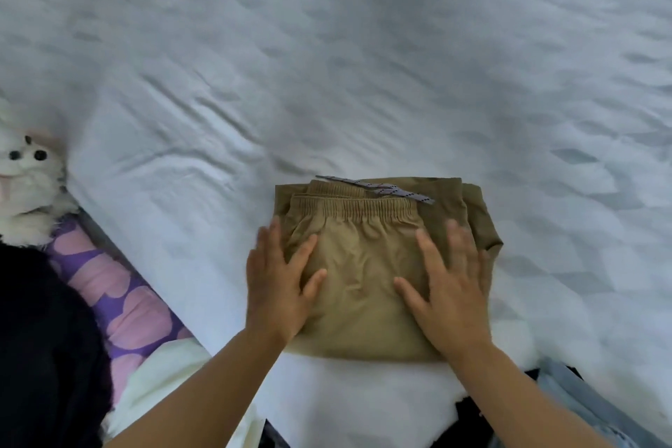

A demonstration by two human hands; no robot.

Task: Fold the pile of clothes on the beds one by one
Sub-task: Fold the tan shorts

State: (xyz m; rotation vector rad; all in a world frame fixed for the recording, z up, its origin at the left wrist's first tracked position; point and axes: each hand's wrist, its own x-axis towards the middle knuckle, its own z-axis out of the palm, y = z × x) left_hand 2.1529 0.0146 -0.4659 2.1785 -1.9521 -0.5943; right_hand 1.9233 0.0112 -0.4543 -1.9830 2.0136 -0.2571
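A pair of tan shorts [363, 265] lies folded into a compact rectangle near the front edge of the white bed [327, 65]. Its elastic waistband faces away from me, and a grey patterned drawstring [378, 188] trails over the top. My left hand [280, 284] lies flat with spread fingers on the left side of the fold. My right hand [447, 287] presses flat on the right side. Neither hand grips the cloth.
A white plush toy [29, 185] sits at the left edge beside a purple and pink patterned cloth [120, 302], a dark garment [43, 356] and a pale cream one [163, 375]. Light blue denim [589, 407] shows at the bottom right.
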